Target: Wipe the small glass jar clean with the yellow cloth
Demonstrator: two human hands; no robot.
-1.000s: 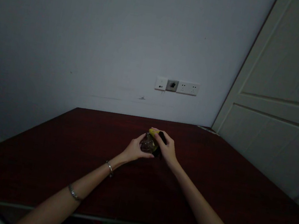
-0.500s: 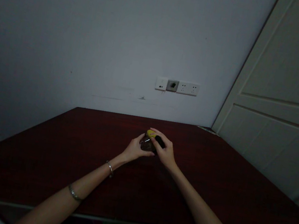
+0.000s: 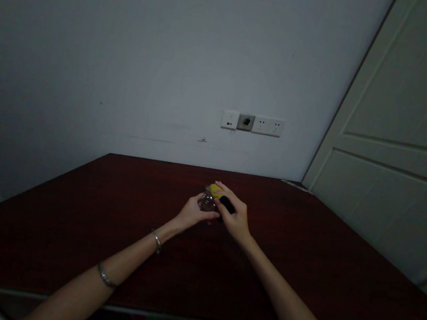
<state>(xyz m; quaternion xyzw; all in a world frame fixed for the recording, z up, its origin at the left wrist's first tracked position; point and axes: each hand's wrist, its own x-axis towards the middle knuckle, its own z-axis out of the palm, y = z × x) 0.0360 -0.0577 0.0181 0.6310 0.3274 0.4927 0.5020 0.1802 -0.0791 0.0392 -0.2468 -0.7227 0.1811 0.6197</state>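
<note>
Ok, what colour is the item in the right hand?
Item: yellow and black, seen in the head view.

Both bare forearms stretch forward from the bottom edge and slant inward, the left forearm (image 3: 119, 267) from the left and the right forearm (image 3: 282, 289) from the right, until the hands meet near the middle. The left hand (image 3: 189, 214) curves in a firm grip, its thumb (image 3: 209, 215) on the near side pointing rightward. The right hand (image 3: 239, 220) bends leftward, slightly higher, its thumb and fingers pinched closed.
</note>
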